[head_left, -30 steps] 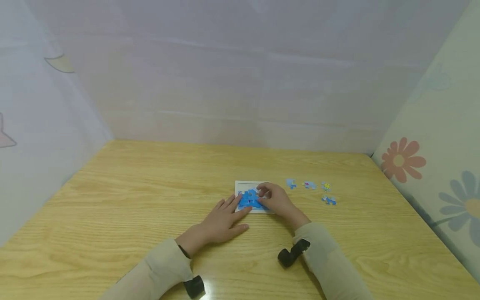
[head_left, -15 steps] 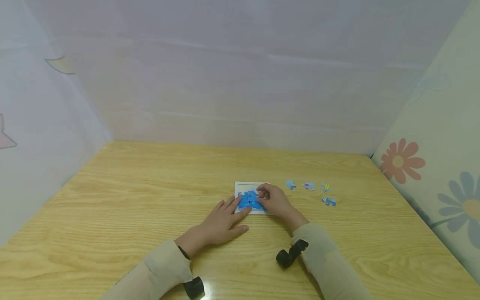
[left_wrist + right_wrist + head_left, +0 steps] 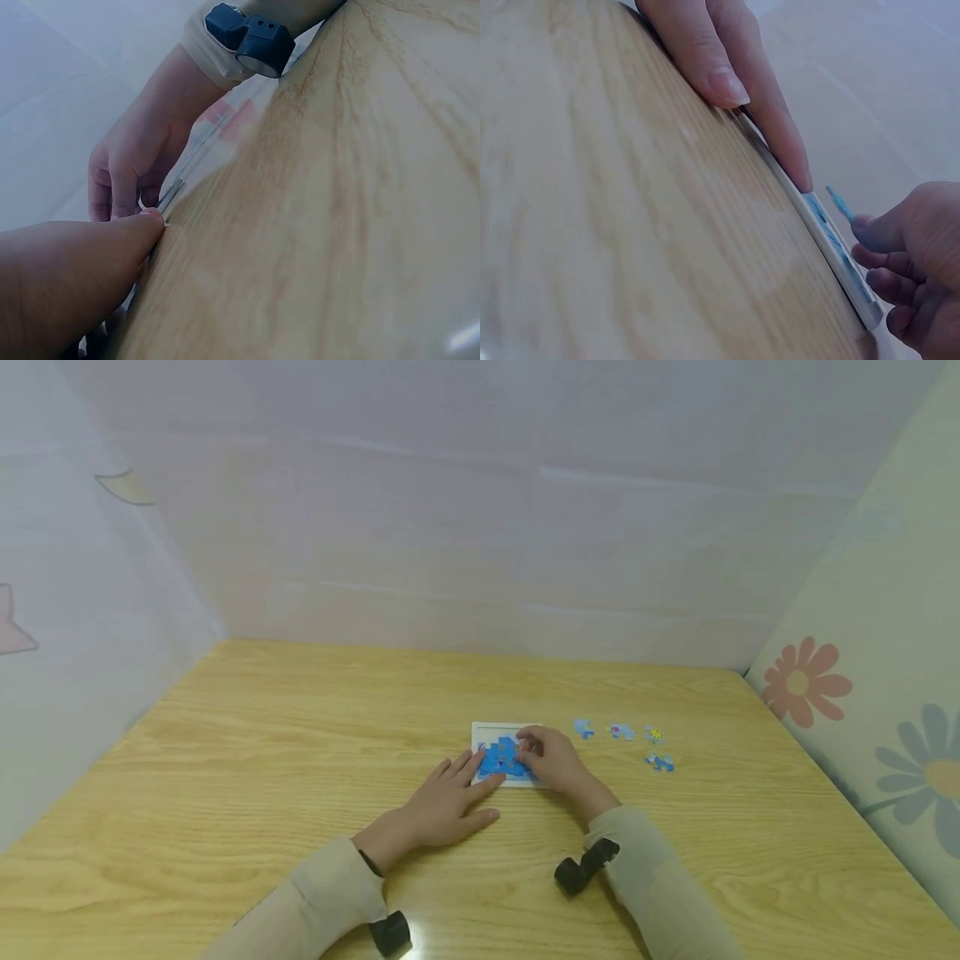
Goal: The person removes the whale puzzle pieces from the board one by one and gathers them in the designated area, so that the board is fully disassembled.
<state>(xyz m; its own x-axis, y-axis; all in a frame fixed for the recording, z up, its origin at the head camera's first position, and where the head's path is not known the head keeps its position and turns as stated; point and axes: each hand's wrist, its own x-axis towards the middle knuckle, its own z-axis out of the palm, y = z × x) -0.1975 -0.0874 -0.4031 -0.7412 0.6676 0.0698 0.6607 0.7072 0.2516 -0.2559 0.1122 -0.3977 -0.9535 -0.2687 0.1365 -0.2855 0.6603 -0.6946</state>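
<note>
A small jigsaw puzzle in a white tray (image 3: 487, 727) lies on the table, with joined blue pieces (image 3: 497, 762) filling its nearer part. My left hand (image 3: 442, 806) rests beside it, fingers extended and fingertips on the tray's left and near edge. Above the tray's right side, my right hand (image 3: 558, 762) pinches a blue puzzle piece (image 3: 839, 202) between thumb and finger. In the right wrist view that piece is tilted and apart from the tray. My right hand hides the tray's right part in the head view.
Several loose puzzle pieces lie to the right of the tray, among them a light blue piece (image 3: 583, 728), a piece with a yellow sun (image 3: 654, 734) and a blue-and-white piece (image 3: 660, 763). White fabric walls (image 3: 480, 543) stand behind the wooden table (image 3: 300, 718) and at its sides.
Both hands stay nearly in place. Near the right fingertips, the outline of the blue area has shifted slightly. The loose pieces have not moved.
</note>
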